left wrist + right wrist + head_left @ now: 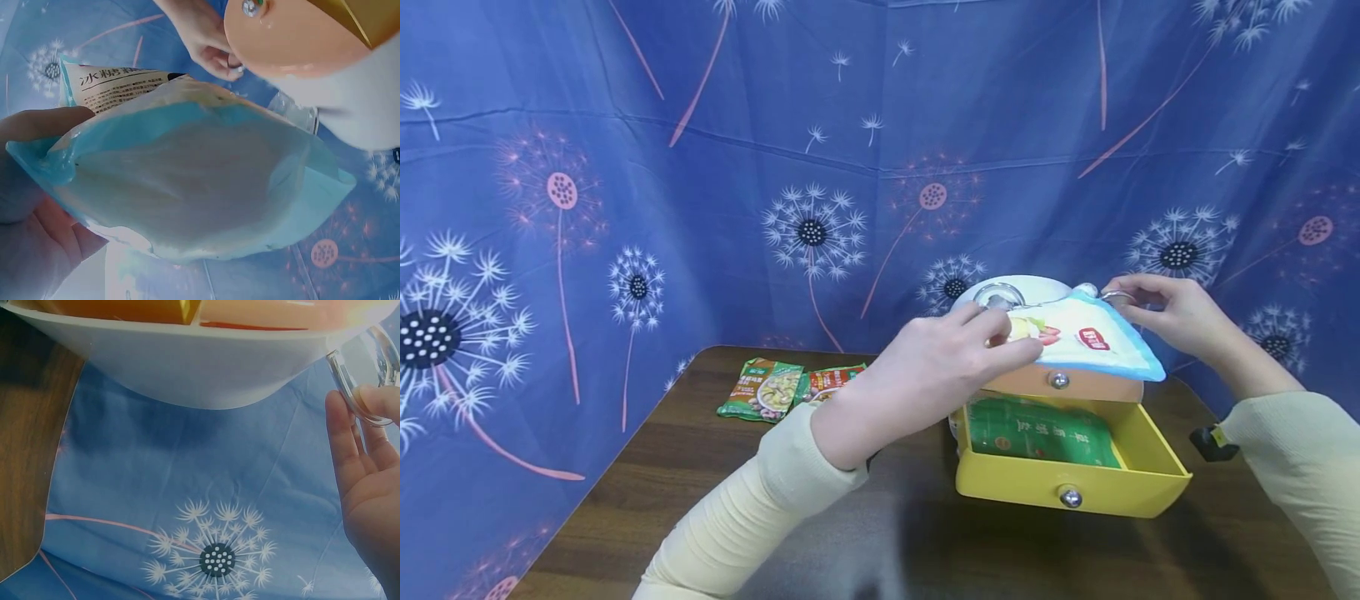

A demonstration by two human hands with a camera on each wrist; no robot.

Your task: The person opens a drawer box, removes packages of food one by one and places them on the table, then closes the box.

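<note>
Soft, fairly even light fills the head view; a dark shadow falls below the yellow drawer (1022,483) and a pale sheen lies on the counter (827,546). Both wrist views look hazier (the bag (194,181) shows a shaded near face).

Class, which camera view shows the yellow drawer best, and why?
The head view: the yellow drawer shows its front, knob and the green packet inside. Each wrist view catches only part of it, at the top edge.

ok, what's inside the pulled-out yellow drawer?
A green packet with light printing lies in the yellow drawer. The drawer's back is hidden beneath the peach drawer; anything under the packet is covered, so can't tell.
</note>
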